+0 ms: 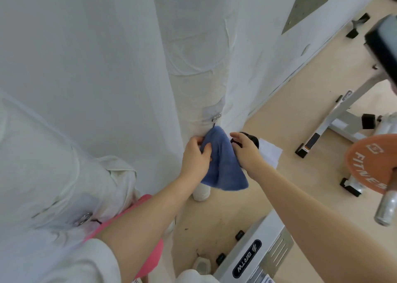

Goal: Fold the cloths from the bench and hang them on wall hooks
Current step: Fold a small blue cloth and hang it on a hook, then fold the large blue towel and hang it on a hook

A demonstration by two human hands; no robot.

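Note:
A blue cloth point(223, 162) hangs from a small metal wall hook point(216, 119) on the white covered wall, its top corner right at the hook. My left hand point(196, 153) grips the cloth's left edge, thumb over the fabric. My right hand point(247, 148) touches the cloth's right side with fingers spread. A pink cloth point(150, 250) hangs lower left, below a second metal hook point(83, 218), mostly hidden behind my left forearm.
White sheeting covers the wall and a column point(193, 46). A weight bench frame point(335, 119) and an orange weight plate point(371, 164) on a bar stand at the right. A grey machine base point(251, 259) lies on the beige floor below.

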